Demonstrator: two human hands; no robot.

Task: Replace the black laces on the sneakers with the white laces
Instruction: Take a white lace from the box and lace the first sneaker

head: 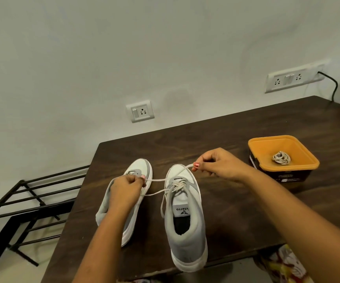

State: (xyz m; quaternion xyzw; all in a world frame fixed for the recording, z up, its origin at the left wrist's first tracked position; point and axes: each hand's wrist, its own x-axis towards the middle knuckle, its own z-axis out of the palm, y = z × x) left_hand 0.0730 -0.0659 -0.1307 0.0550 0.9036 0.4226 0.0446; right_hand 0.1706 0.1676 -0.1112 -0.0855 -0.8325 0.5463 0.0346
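While our left hand (127, 187) pinches one end of the white lace (155, 193) in curled fingers, it covers the left sneaker (140, 166), so we cannot tell whether that shoe is laced. From that grip the lace runs rightward to the right sneaker (187, 231), where it crosses through the eyelets near the toe. The eyelets beside the tongue look bare. Up and right of those crossings, our right hand (216, 165) pinches the other end between thumb and forefinger, with the strand fairly taut. No black lace shows anywhere.

We judge the step to be evening out and tightening the white lace partway through lacing the right sneaker. The next move calls for aiming one tip at the next free eyelet while the other grip holds tension.

Left of the left grip the table (236, 211) soon ends, and a black metal rack (32, 197) stands on the floor beyond. Between the two grips is bare wood, which gives room to pull sideways. Nearer us than both grips, the right sneaker's heel sits at the table's front edge, and we think a hard tug could tip it off. Right of the right grip stands an orange tub (283, 139) holding a coiled pale lace (281, 158), near enough that a wide pull might brush it.
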